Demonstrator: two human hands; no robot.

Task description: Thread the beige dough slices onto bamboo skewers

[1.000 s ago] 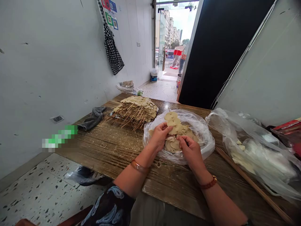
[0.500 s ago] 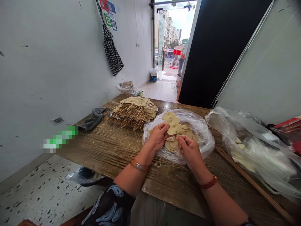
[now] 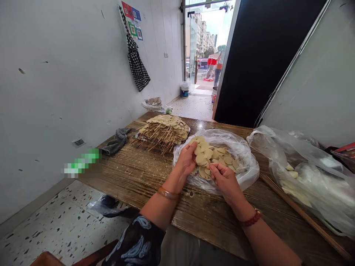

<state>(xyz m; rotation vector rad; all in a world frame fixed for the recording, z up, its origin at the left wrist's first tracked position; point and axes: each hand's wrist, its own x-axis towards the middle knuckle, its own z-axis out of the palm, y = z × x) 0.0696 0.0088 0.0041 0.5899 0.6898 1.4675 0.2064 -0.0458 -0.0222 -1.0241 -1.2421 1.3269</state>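
My left hand (image 3: 186, 160) is closed around the edge of several thin, round, pale-yellow slices (image 3: 203, 152) threaded on a wooden skewer. Thumb and fingers of my right hand (image 3: 224, 179) pinch together at the lower end of that skewer; most of the stick is hidden by the slices and fingers. Both hands are over an open clear plastic bag (image 3: 249, 160), where many loose slices (image 3: 227, 159) of the same kind lie. Beyond my left hand, a heap of filled skewers (image 3: 169, 127) is stacked with its bare stick ends towards me.
A bundle of bare skewers (image 3: 302, 212) lies on the wooden table (image 3: 144, 177) at right, beside another clear plastic bag (image 3: 318, 184) with pale pieces inside. A dark grey cloth (image 3: 118, 142) rests at the left edge. Behind are a bucket (image 3: 184, 89) and glass door.
My left hand has shifted up along the slices, which now lie bunched and tilted lower. The skewer tip that showed above them is out of sight. The view has turned slightly left.
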